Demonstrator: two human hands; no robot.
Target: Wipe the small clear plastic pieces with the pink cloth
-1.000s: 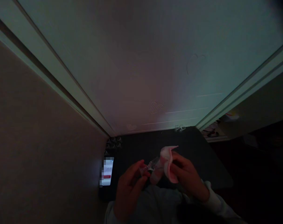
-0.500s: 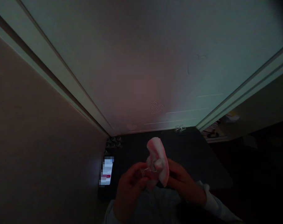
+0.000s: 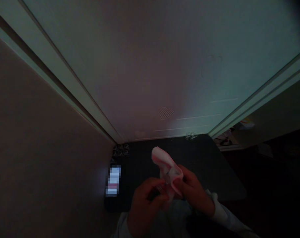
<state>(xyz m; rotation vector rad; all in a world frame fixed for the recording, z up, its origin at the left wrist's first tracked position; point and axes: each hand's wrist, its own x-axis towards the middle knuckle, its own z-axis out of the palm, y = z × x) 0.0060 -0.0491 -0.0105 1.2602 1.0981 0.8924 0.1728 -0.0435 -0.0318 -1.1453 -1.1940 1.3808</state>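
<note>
My right hand [image 3: 194, 195] is pinched on a pink cloth [image 3: 167, 168], fingers wrapped into its lower folds, and my left hand [image 3: 146, 205] is closed in right against it, fingertips gripping something small at the cloth's bottom edge. It's too dark for me to say what that small thing is; I catch only a faint glint between the two hands. Both hands sit low and centre, just above a dark tabletop [image 3: 204, 162].

Risks, as I judge them: the light is poor, so I can barely see my own grip. If that small piece is smooth and hard, a wipe through soft fabric could squeeze it out of my left fingers and onto the dark surface, where I would struggle to find it. The cloth's free end stands up loose and could flop over and hide the work entirely.

The cloth looks soft and thin, pink with a paler rim, folded into a rounded, floppy lobe. My sleeve [image 3: 221, 211] is pale and looks like knit fabric. The tabletop reads matt and flat. To my left a lit phone screen [image 3: 113, 181] lies on it, well apart from my hands. Beyond, small clear glinting pieces [image 3: 120, 150] sit at the table's far corner, against a smooth pale door [image 3: 150, 66] with a moulded frame.
</note>
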